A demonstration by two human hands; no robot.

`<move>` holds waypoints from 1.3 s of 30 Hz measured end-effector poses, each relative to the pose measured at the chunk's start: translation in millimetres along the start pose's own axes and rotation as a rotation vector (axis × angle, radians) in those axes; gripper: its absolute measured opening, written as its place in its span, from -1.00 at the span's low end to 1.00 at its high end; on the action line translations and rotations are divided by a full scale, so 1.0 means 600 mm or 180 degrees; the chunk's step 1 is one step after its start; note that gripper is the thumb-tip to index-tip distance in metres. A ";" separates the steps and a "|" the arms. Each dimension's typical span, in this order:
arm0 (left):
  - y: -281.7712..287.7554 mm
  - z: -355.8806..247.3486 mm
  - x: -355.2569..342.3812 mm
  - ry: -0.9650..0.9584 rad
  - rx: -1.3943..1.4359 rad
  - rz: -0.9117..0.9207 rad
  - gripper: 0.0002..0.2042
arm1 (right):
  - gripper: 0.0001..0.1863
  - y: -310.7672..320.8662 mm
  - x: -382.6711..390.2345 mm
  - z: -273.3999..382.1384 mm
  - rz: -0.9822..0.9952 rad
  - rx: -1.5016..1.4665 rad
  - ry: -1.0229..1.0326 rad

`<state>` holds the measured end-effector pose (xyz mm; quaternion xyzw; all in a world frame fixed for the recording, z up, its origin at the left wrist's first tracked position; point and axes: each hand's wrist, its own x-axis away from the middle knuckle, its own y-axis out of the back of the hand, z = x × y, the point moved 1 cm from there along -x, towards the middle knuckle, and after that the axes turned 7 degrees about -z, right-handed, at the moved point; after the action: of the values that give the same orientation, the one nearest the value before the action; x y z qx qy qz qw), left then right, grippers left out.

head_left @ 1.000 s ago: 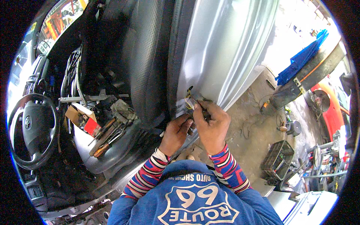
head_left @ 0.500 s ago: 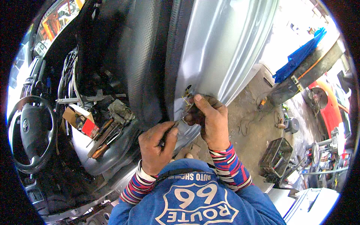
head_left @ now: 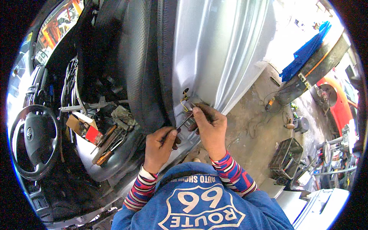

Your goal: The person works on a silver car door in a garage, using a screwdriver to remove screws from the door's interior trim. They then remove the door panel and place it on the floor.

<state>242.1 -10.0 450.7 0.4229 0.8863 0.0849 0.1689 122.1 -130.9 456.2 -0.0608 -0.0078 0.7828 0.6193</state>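
My left hand (head_left: 160, 147) pinches the lower end of a thin dark rod (head_left: 183, 122) between thumb and fingers; it may be a small screwdriver, but its handle is hidden. The rod slants up to the fingers of my right hand (head_left: 210, 128), which are closed around a small greyish part (head_left: 189, 121), mostly covered by them. Beside that part, yellow wires (head_left: 183, 104) come out of a round dark hole (head_left: 186, 91) in the silver car body pillar (head_left: 203, 57). Both hands are just below this hole.
Left of my hands is a black seat (head_left: 142, 69). On another seat lie an open cardboard box (head_left: 79, 122) and several hand tools (head_left: 105, 147), before a steering wheel (head_left: 28, 134). On the floor at right stand a dark crate (head_left: 285, 159) and a concrete block with blue cloth (head_left: 304, 57).
The view has shifted slightly. The fingers of my left hand have shifted on the rod, and my right hand has tilted, so the small part and yellow wires show more.
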 end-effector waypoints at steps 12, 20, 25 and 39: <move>-0.055 0.070 -0.027 0.0572 0.0540 0.0388 -0.79 | -0.79 -0.009 -0.017 0.010 -0.0269 0.0985 0.0996; -0.066 0.083 -0.035 0.1092 0.0914 0.0498 -0.75 | -0.80 -0.014 -0.029 0.011 -0.0356 0.1275 0.1897; -0.026 0.045 -0.021 0.0405 0.0025 0.0302 -0.75 | -0.81 -0.017 -0.030 0.008 -0.0168 0.0836 0.1139; -0.032 -0.130 -0.120 -0.2376 -0.1199 -0.0990 -0.86 | -0.72 -0.008 -0.020 0.008 0.0336 -0.0525 -0.0518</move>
<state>241.5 -78.9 533.9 0.2480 0.7867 0.0600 0.5621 128.9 -141.3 462.4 -0.0481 -0.1192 0.8133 0.5674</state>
